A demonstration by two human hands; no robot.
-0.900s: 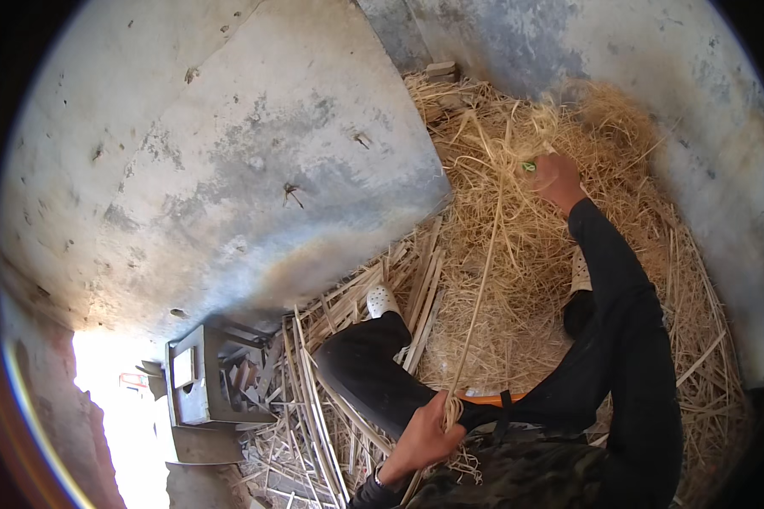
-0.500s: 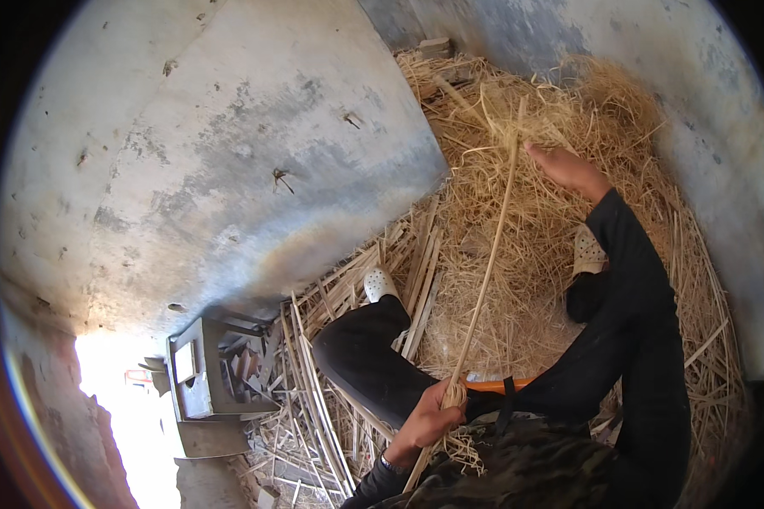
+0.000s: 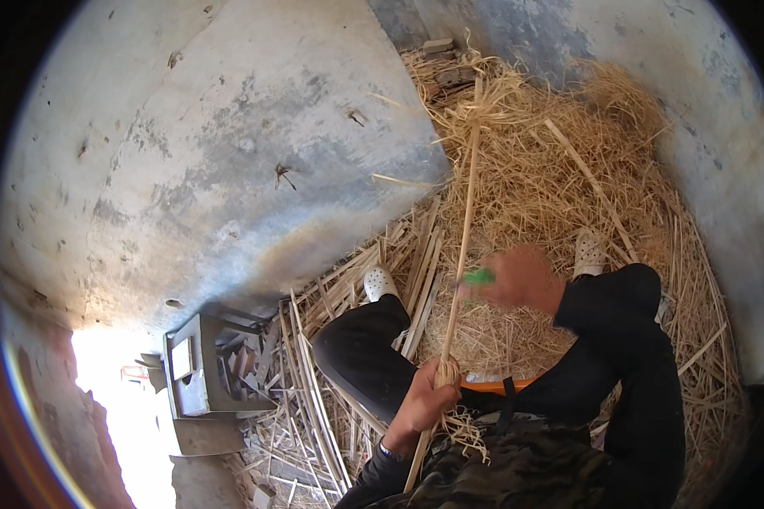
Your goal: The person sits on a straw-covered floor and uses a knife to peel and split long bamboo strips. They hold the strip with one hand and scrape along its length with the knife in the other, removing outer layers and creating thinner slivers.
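A long, thin wooden stick rises from my lap toward the far wall, and my left hand is closed around its lower part. Curled pale shavings hang at that grip. Around the stick's far end clings a loose tuft of shavings. My right hand, smeared by motion, is closed on a small green-handled tool beside the middle of the stick. The tool's working end is too blurred to make out, and I cannot tell if it touches the stick.
A heap of shavings covers the floor ahead, against the grey wall. Split strips lie left of it. A box-like wooden cabinet stands at the lower left. Something orange lies across my lap.
My right hand has come back from the stick's far end toward me, and the green handle now shows. The stick's far end has swung left. My left hand keeps its grip.
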